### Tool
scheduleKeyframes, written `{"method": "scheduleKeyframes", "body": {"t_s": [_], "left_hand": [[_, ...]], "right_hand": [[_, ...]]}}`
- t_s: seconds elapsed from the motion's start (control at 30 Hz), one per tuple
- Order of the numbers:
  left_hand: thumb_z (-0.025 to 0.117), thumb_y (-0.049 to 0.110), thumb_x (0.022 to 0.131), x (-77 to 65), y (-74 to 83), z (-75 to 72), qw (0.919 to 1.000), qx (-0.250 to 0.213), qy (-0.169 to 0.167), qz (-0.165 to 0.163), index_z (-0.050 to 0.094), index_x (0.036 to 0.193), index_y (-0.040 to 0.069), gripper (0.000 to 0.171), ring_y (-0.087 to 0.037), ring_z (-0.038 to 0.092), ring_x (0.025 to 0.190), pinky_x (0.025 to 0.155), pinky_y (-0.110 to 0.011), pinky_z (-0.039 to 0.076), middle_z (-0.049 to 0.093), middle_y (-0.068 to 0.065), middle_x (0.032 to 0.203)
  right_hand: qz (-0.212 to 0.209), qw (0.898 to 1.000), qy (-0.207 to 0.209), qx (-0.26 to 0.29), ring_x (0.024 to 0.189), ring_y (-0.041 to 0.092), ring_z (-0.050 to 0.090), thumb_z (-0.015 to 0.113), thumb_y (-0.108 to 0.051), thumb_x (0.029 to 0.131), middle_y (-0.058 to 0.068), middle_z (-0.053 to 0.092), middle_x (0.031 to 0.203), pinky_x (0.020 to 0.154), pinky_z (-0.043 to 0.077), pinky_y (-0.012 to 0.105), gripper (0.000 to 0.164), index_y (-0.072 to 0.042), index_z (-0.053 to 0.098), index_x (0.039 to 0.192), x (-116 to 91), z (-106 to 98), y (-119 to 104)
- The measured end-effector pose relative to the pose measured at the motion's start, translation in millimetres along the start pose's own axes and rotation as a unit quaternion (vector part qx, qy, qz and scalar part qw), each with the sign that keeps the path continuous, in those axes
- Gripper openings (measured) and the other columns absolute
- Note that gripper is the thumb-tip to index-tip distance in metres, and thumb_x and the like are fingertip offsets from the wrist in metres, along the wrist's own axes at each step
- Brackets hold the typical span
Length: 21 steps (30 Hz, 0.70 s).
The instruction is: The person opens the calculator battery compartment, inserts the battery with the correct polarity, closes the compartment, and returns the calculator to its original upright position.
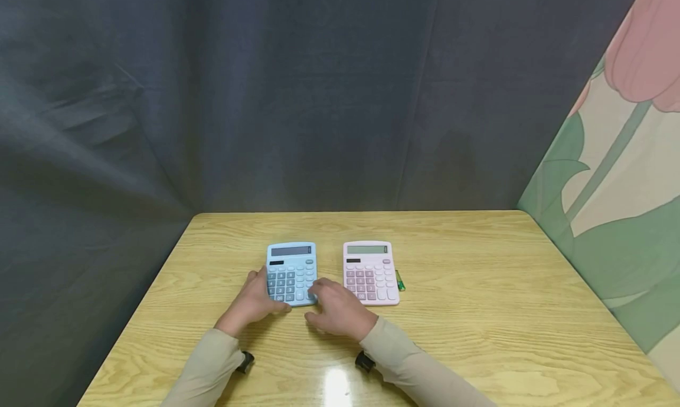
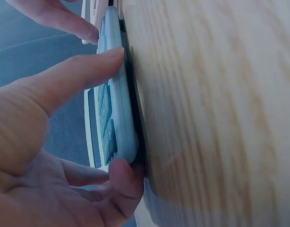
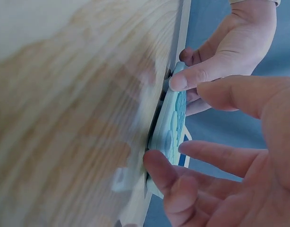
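A light blue calculator (image 1: 292, 257) lies face up on the table, its display showing 0. My left hand (image 1: 252, 300) grips its lower left corner: in the left wrist view the thumb lies on the front edge of the calculator (image 2: 117, 94) and the fingers on its side. My right hand (image 1: 342, 309) is at the lower right corner with the index finger over the keys. Seen from the right wrist, its thumb stands off the calculator (image 3: 164, 125), and a lower finger is right at the edge.
To the right lies a matching pink calculator (image 1: 369, 257), its screen also showing 0. A small green battery-like cylinder (image 1: 400, 282) is against its right side. Behind the wooden table (image 1: 478, 312) hangs a dark curtain (image 1: 340, 100); a flower-patterned cloth (image 1: 627, 259) is on the right.
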State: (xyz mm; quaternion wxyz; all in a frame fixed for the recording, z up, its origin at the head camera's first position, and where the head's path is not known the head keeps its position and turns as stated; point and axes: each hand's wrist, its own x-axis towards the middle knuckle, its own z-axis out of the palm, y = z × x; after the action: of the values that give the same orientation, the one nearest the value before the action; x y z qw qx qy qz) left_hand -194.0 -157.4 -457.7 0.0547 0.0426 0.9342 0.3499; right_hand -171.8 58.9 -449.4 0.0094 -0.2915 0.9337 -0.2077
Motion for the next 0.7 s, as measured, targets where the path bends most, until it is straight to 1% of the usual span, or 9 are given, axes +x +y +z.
{"method": "scheduleKeyframes", "body": {"t_s": [0.2, 0.33, 0.4, 0.53, 0.63, 0.7], "left_hand": [[0.094, 0.019, 0.065, 1.3, -0.4, 0.1, 0.9998, 0.014, 0.002, -0.010, 0.031, 0.152, -0.006, 0.110, -0.027, 0.051, 0.103, 0.097, -0.049, 0.048, 0.054, -0.017, 0.117], [0.093, 0.020, 0.067, 3.4, -0.3, -0.5, 0.9997, 0.023, 0.004, -0.009, 0.032, 0.150, -0.008, 0.107, -0.034, 0.051, 0.113, 0.101, -0.054, 0.045, 0.055, -0.022, 0.123], [0.093, 0.021, 0.068, 4.3, 0.2, -0.8, 0.9996, 0.024, 0.006, -0.013, 0.033, 0.150, -0.007, 0.106, -0.036, 0.050, 0.116, 0.104, -0.055, 0.044, 0.055, -0.022, 0.126], [0.093, 0.021, 0.067, 6.0, 2.8, -2.1, 0.9994, 0.027, 0.012, -0.016, 0.037, 0.147, -0.007, 0.101, -0.034, 0.052, 0.109, 0.099, -0.054, 0.047, 0.054, -0.021, 0.120], [0.093, 0.019, 0.067, 6.7, 4.4, -2.9, 0.9993, 0.029, 0.017, -0.016, 0.040, 0.145, -0.007, 0.098, -0.031, 0.050, 0.102, 0.093, -0.051, 0.048, 0.053, -0.020, 0.114], [0.093, 0.018, 0.068, 7.3, 4.5, -2.9, 0.9992, 0.031, 0.019, -0.018, 0.039, 0.145, -0.008, 0.097, -0.031, 0.050, 0.101, 0.093, -0.050, 0.048, 0.053, -0.021, 0.115]], "right_hand": [[0.008, 1.000, -0.016, 0.000, 0.128, 0.031, 0.056, 0.072, -0.032, 0.087, 0.017, 0.057, 0.141, 0.106, 0.048, 0.040, 0.047, -0.002, 0.068, 0.122, -0.3, -1.1, -0.7], [0.011, 1.000, -0.020, 0.002, 0.131, 0.032, 0.054, 0.072, -0.032, 0.087, 0.018, 0.053, 0.144, 0.108, 0.047, 0.041, 0.048, -0.001, 0.067, 0.124, 0.7, -0.7, -0.2], [0.013, 1.000, -0.020, 0.003, 0.131, 0.033, 0.054, 0.072, -0.032, 0.087, 0.018, 0.053, 0.145, 0.108, 0.047, 0.042, 0.049, -0.001, 0.066, 0.125, 1.8, -0.5, 0.5], [0.016, 1.000, -0.024, 0.007, 0.134, 0.033, 0.051, 0.072, -0.032, 0.087, 0.017, 0.050, 0.147, 0.110, 0.044, 0.043, 0.049, -0.002, 0.066, 0.126, 4.5, -0.4, 2.6], [0.015, 0.999, -0.027, 0.009, 0.135, 0.032, 0.050, 0.072, -0.031, 0.087, 0.017, 0.049, 0.149, 0.112, 0.042, 0.042, 0.049, -0.003, 0.066, 0.126, 6.2, 0.4, 4.4], [0.014, 0.999, -0.029, 0.012, 0.136, 0.032, 0.050, 0.072, -0.031, 0.086, 0.017, 0.048, 0.149, 0.113, 0.041, 0.041, 0.049, -0.003, 0.065, 0.127, 7.0, 1.3, 5.4]]}}
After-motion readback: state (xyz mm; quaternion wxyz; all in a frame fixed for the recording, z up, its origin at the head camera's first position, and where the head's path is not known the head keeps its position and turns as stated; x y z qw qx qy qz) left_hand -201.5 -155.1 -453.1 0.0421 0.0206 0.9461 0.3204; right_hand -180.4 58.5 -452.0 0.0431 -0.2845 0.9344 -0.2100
